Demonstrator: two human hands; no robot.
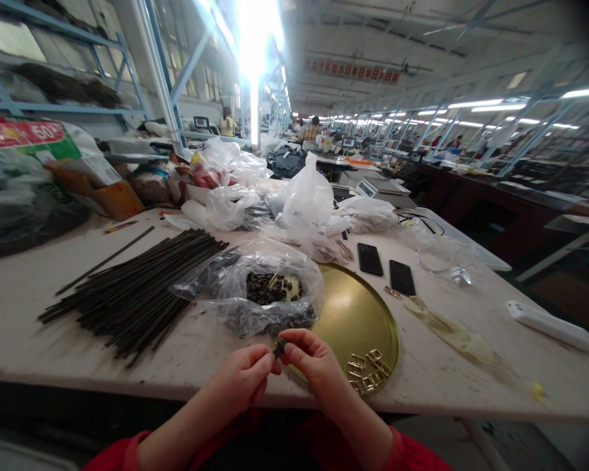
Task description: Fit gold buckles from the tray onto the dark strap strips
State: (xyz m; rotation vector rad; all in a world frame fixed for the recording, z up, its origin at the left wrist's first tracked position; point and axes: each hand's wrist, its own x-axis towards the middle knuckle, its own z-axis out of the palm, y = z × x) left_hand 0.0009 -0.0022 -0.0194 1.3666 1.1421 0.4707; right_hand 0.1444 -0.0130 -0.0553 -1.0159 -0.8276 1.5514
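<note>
- Head view: two bare hands are seen low in the middle, just above the near edge of a pale worktable [471, 386].
- Left hand [243, 381] and right hand [314, 358] are brought together, with the fingertips of both pinched shut on one small dark piece [279, 347] held between them.
- The small dark piece is held just over the near rim of a round gold tray [353, 307] that lies flat on the table.
- Gold square buckles [366, 371] are piled on the tray's near right part, just beside the right hand.
- A clear plastic bag [235, 288] of small dark parts is set just behind the hands, with its right side overlapping the tray.
- A loose bundle of long black rods [137, 294] is spread on the table to the left of the bag.
- Two dark phones [370, 259] [402, 277] are laid flat side by side beyond the tray.
- A crumpled yellowish glove [451, 330] is seen to the right of the tray, and a white power strip [552, 326] farther right.
- White plastic bags [304, 196] and a cardboard box [115, 196] are crowded at the far side of the table.
- Red sleeves [412, 454] are seen at the bottom edge.
</note>
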